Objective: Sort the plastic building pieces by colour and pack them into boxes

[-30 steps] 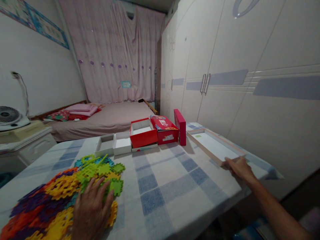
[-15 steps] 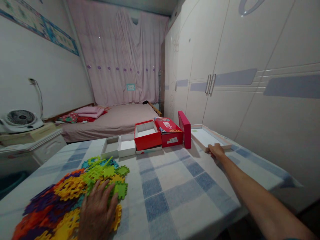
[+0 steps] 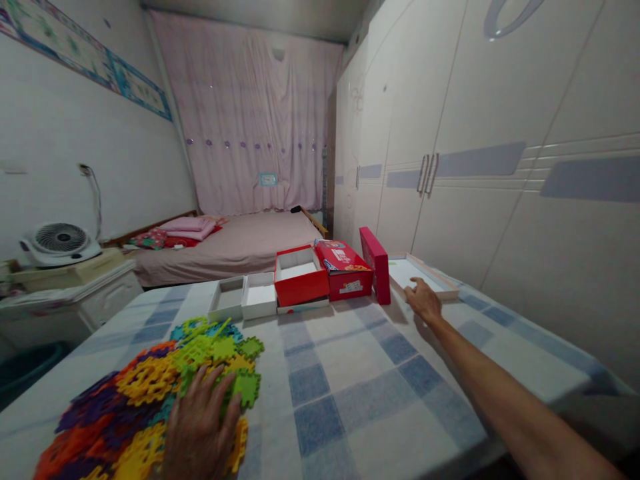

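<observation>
Spread flat on a heap of plastic gear-shaped building pieces (image 3: 145, 380), my left hand (image 3: 203, 417) rests with its fingers apart. The pieces are yellow, green, orange, purple and blue. Far to the right, my right hand (image 3: 424, 300) is over the near edge of a shallow white box lid (image 3: 445, 291). Its index finger reaches out over the lid and the other fingers are loosely bent, with nothing seen in them. Left of that hand a pink-red box (image 3: 379, 270) stands on its side.
Along the table's far side are a grey open box (image 3: 227, 300), a white box (image 3: 259, 298), an open red box (image 3: 301, 287) and a red printed box (image 3: 346, 277). A checked cloth (image 3: 320, 373) covers the table. The wardrobe (image 3: 470, 220) borders the right side, a bed (image 3: 260, 233) lies behind.
My right hand has let go of the lid's near edge and moved slightly left, its index finger now stretched out. My left hand stays on the pieces. The view has shifted a little.
</observation>
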Action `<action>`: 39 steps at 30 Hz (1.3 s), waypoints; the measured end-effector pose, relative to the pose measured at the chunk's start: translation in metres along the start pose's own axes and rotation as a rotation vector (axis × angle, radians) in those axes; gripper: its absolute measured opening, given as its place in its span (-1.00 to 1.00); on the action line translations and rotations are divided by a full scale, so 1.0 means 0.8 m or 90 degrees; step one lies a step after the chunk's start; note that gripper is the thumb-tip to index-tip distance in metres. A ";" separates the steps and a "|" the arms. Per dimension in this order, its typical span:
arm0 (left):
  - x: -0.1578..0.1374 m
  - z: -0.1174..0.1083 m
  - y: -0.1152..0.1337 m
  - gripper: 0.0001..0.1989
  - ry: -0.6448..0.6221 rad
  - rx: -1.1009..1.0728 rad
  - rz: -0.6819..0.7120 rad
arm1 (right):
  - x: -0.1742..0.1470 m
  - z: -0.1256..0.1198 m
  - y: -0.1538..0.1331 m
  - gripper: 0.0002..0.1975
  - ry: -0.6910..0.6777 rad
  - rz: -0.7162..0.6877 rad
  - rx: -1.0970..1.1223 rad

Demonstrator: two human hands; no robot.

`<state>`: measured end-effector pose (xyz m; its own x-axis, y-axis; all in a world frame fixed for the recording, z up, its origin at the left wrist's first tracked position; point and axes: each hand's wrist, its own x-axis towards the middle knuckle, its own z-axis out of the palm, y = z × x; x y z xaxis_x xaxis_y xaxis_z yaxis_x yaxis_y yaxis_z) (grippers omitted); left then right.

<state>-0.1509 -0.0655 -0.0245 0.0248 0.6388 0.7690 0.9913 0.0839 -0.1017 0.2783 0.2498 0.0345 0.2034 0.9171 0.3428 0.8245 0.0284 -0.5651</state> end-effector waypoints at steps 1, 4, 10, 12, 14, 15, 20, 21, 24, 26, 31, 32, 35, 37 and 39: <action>0.000 0.000 0.000 -0.66 -0.002 0.000 0.002 | -0.003 0.002 -0.011 -0.49 0.004 -0.047 0.016; -0.001 0.000 0.000 -0.66 -0.014 -0.001 -0.008 | -0.006 0.013 -0.045 -0.36 0.017 -0.185 0.073; -0.001 -0.001 0.002 -0.66 -0.006 -0.004 -0.013 | 0.004 0.023 -0.084 -0.64 -0.011 -0.204 0.050; -0.001 -0.001 0.002 -0.67 -0.007 -0.001 -0.013 | 0.008 0.016 -0.087 -0.68 -0.024 -0.226 0.051; -0.001 -0.001 0.003 -0.67 -0.005 0.000 -0.015 | 0.013 0.005 -0.087 -0.69 -0.051 -0.262 0.049; -0.002 -0.001 0.003 -0.68 -0.004 -0.002 -0.016 | 0.015 -0.001 -0.086 -0.69 -0.067 -0.278 0.045; 0.000 -0.003 0.006 -0.66 -0.014 -0.023 -0.022 | 0.021 -0.022 -0.076 -0.72 -0.107 -0.303 0.006; 0.001 -0.005 0.007 -0.66 -0.016 -0.027 -0.028 | 0.020 -0.024 -0.075 -0.72 -0.107 -0.299 0.002; 0.005 -0.015 0.014 -0.69 -0.031 -0.032 -0.056 | 0.006 -0.024 -0.072 -0.60 -0.083 -0.276 -0.001; 0.008 -0.025 0.019 -0.71 -0.053 -0.033 -0.079 | -0.012 -0.019 -0.071 -0.50 0.034 -0.212 0.029; 0.016 -0.039 0.029 -0.74 -0.078 -0.051 -0.148 | -0.088 0.005 -0.090 -0.61 0.268 -0.134 0.300; 0.018 -0.040 0.030 -0.74 -0.074 -0.054 -0.163 | -0.110 0.010 -0.101 -0.65 0.221 -0.160 0.344; 0.022 -0.049 0.030 -0.74 -0.057 -0.065 -0.189 | -0.184 0.019 -0.145 -0.64 -0.078 -0.290 0.393; 0.026 -0.062 0.021 -0.72 -0.042 -0.074 -0.195 | -0.232 0.024 -0.178 -0.60 -0.266 -0.438 0.338; 0.028 -0.078 -0.001 -0.70 -0.022 -0.074 -0.209 | -0.269 0.031 -0.205 -0.52 -0.353 -0.571 0.286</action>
<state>-0.1432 -0.0992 0.0325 -0.3007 0.6176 0.7267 0.9537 0.2028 0.2222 0.0865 0.0578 0.0349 -0.7149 0.5414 0.4426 0.2697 0.7974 -0.5398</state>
